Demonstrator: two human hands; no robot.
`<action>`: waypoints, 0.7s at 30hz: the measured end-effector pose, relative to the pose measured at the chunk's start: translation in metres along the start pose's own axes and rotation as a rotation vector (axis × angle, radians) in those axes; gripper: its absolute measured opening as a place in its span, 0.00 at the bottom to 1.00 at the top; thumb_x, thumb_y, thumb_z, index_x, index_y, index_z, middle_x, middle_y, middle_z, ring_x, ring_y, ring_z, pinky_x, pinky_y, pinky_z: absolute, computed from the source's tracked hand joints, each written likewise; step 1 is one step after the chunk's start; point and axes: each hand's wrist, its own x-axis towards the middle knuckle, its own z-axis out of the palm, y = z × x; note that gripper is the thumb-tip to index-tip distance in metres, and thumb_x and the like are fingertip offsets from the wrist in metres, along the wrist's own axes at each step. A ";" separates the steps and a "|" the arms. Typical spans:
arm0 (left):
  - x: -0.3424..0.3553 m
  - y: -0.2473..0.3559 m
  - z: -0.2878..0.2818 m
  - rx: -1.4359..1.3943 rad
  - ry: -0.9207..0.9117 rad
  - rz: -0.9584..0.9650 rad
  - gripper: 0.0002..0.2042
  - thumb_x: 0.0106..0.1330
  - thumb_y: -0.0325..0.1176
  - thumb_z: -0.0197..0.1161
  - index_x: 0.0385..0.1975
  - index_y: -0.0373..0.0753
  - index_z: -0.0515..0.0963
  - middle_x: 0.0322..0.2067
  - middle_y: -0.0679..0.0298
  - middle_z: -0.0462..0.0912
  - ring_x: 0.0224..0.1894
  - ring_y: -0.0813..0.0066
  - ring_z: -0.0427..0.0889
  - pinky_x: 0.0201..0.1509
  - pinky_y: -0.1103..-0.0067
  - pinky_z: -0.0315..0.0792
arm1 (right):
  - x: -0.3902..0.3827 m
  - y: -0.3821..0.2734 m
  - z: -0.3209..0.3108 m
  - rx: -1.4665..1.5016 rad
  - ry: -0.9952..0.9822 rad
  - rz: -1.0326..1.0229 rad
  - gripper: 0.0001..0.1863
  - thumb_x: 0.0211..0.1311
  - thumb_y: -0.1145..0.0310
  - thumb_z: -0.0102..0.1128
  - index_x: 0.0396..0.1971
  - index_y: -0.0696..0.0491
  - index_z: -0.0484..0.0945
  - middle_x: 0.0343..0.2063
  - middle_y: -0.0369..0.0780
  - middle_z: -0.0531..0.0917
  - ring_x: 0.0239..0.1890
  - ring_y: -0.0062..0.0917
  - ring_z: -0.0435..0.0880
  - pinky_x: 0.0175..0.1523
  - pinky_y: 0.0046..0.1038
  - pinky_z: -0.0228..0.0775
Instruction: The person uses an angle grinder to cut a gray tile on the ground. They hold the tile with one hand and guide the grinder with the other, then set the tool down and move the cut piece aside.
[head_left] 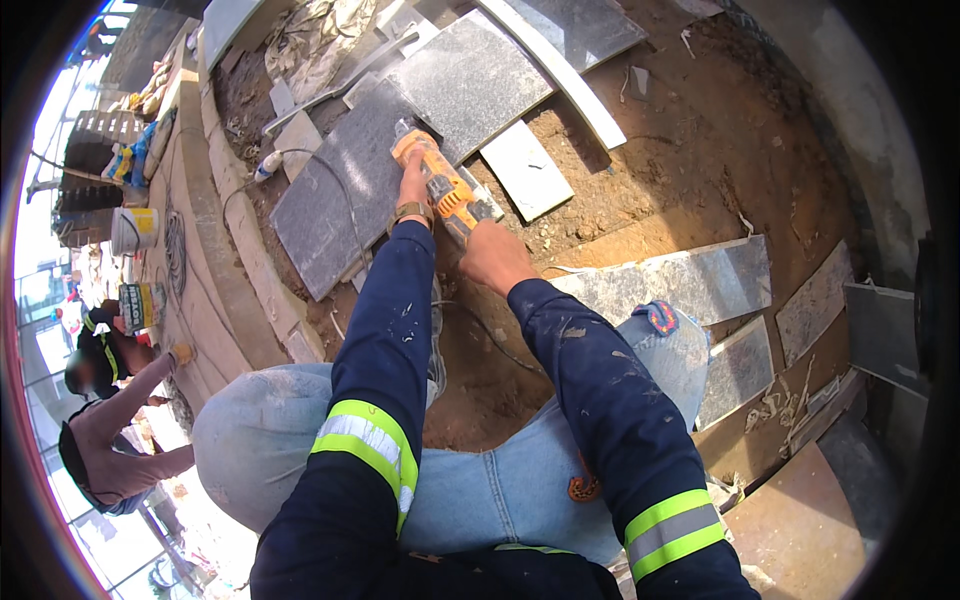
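Note:
Both of my hands are on an orange and grey power tool, which looks like an angle grinder. My left hand grips its front body, near the head. My right hand is closed around the rear end. The tool's head lies over the edge of a dark speckled stone slab, beside a lighter grey slab. Whether the head touches the stone I cannot tell. A white tile lies on the dirt just right of the tool. A cable with a white connector runs across the dark slab.
A long white curved strip lies beyond. Cut stone pieces lie on the dirt at right, near a wall. At left are a white bucket, bags, coiled cable and co-workers. My bent knees frame my arms.

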 end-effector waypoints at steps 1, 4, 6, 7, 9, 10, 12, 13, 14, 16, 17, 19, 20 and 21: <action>0.000 0.001 0.000 -0.003 -0.004 -0.010 0.24 0.66 0.51 0.59 0.51 0.36 0.73 0.37 0.56 0.82 0.33 0.60 0.85 0.37 0.65 0.82 | 0.000 -0.001 -0.001 0.002 0.002 0.000 0.17 0.47 0.69 0.64 0.35 0.66 0.80 0.36 0.58 0.83 0.43 0.48 0.84 0.48 0.40 0.77; 0.010 0.003 -0.010 -0.002 -0.024 -0.018 0.24 0.66 0.52 0.59 0.49 0.36 0.73 0.36 0.56 0.82 0.32 0.60 0.85 0.36 0.65 0.82 | -0.001 -0.009 -0.005 -0.021 -0.045 0.007 0.16 0.49 0.70 0.65 0.38 0.63 0.80 0.40 0.55 0.84 0.46 0.45 0.84 0.50 0.38 0.77; 0.011 0.001 -0.007 -0.009 -0.007 -0.034 0.24 0.65 0.52 0.59 0.49 0.36 0.74 0.35 0.57 0.83 0.32 0.61 0.85 0.36 0.65 0.82 | 0.001 -0.009 -0.006 -0.029 -0.047 0.022 0.17 0.49 0.70 0.65 0.38 0.63 0.80 0.40 0.55 0.84 0.46 0.45 0.84 0.50 0.38 0.77; 0.011 0.001 -0.006 -0.013 0.003 -0.042 0.24 0.65 0.52 0.59 0.49 0.36 0.74 0.35 0.57 0.83 0.32 0.61 0.85 0.36 0.65 0.82 | 0.002 -0.009 -0.006 -0.034 -0.048 0.029 0.17 0.49 0.70 0.65 0.38 0.63 0.80 0.40 0.54 0.84 0.46 0.45 0.84 0.50 0.38 0.77; 0.013 0.001 -0.007 -0.006 0.000 -0.030 0.24 0.65 0.52 0.59 0.49 0.36 0.74 0.35 0.57 0.83 0.32 0.61 0.85 0.36 0.65 0.82 | 0.003 -0.009 -0.005 -0.034 -0.052 0.027 0.17 0.49 0.70 0.65 0.38 0.63 0.80 0.40 0.54 0.84 0.46 0.45 0.84 0.50 0.37 0.77; 0.013 0.001 -0.007 -0.002 -0.001 -0.024 0.24 0.65 0.52 0.59 0.48 0.36 0.74 0.35 0.57 0.83 0.32 0.60 0.85 0.36 0.65 0.82 | 0.004 -0.009 -0.005 -0.034 -0.054 0.027 0.17 0.49 0.70 0.65 0.38 0.63 0.80 0.40 0.54 0.84 0.46 0.45 0.84 0.50 0.37 0.77; 0.013 0.000 -0.006 -0.002 -0.010 -0.025 0.24 0.65 0.52 0.59 0.48 0.37 0.74 0.35 0.57 0.83 0.32 0.61 0.85 0.37 0.65 0.82 | 0.006 -0.008 -0.004 -0.039 -0.046 0.030 0.17 0.49 0.70 0.65 0.38 0.63 0.80 0.40 0.54 0.84 0.46 0.45 0.84 0.50 0.37 0.77; 0.013 0.000 -0.005 -0.002 -0.015 -0.026 0.23 0.65 0.52 0.59 0.48 0.37 0.75 0.35 0.57 0.83 0.32 0.61 0.85 0.37 0.65 0.82 | 0.006 -0.007 -0.004 -0.041 -0.042 0.032 0.17 0.49 0.70 0.65 0.38 0.63 0.80 0.40 0.54 0.84 0.46 0.45 0.84 0.50 0.37 0.77; 0.014 0.001 -0.007 -0.006 -0.017 -0.034 0.23 0.65 0.52 0.59 0.48 0.38 0.75 0.35 0.57 0.83 0.32 0.61 0.85 0.36 0.65 0.82 | 0.005 -0.008 -0.004 -0.040 -0.040 0.017 0.17 0.49 0.70 0.64 0.38 0.64 0.80 0.40 0.54 0.84 0.46 0.45 0.84 0.50 0.37 0.77; 0.016 0.002 -0.010 -0.014 -0.022 -0.052 0.23 0.65 0.52 0.60 0.48 0.38 0.75 0.35 0.58 0.83 0.31 0.61 0.85 0.36 0.65 0.82 | 0.004 -0.009 -0.004 -0.038 -0.035 -0.014 0.16 0.49 0.70 0.64 0.38 0.64 0.80 0.40 0.54 0.84 0.45 0.45 0.84 0.50 0.38 0.77; 0.017 0.002 -0.010 -0.017 -0.018 -0.051 0.23 0.65 0.52 0.60 0.48 0.39 0.75 0.35 0.58 0.83 0.31 0.61 0.85 0.36 0.65 0.82 | 0.004 -0.009 -0.004 -0.037 -0.034 -0.002 0.16 0.49 0.70 0.64 0.38 0.63 0.80 0.39 0.54 0.84 0.45 0.45 0.84 0.50 0.38 0.77; 0.018 0.000 -0.011 -0.022 -0.009 -0.048 0.22 0.64 0.52 0.60 0.48 0.39 0.75 0.35 0.58 0.83 0.31 0.61 0.85 0.36 0.65 0.82 | 0.004 -0.010 -0.004 -0.035 -0.032 0.021 0.16 0.49 0.70 0.64 0.38 0.63 0.81 0.39 0.54 0.84 0.46 0.45 0.84 0.50 0.38 0.77; 0.017 -0.001 -0.009 -0.023 -0.013 -0.044 0.22 0.64 0.52 0.60 0.48 0.39 0.75 0.34 0.58 0.83 0.31 0.61 0.85 0.36 0.65 0.82 | 0.003 -0.007 -0.004 -0.030 -0.024 0.011 0.16 0.49 0.70 0.64 0.37 0.64 0.80 0.38 0.55 0.84 0.45 0.46 0.84 0.49 0.38 0.77; 0.015 -0.004 -0.007 -0.023 -0.018 -0.041 0.23 0.64 0.52 0.60 0.48 0.39 0.75 0.34 0.58 0.83 0.31 0.61 0.84 0.36 0.64 0.81 | 0.002 -0.004 -0.004 -0.025 -0.016 0.001 0.17 0.48 0.69 0.64 0.36 0.65 0.80 0.38 0.56 0.84 0.44 0.47 0.84 0.49 0.39 0.77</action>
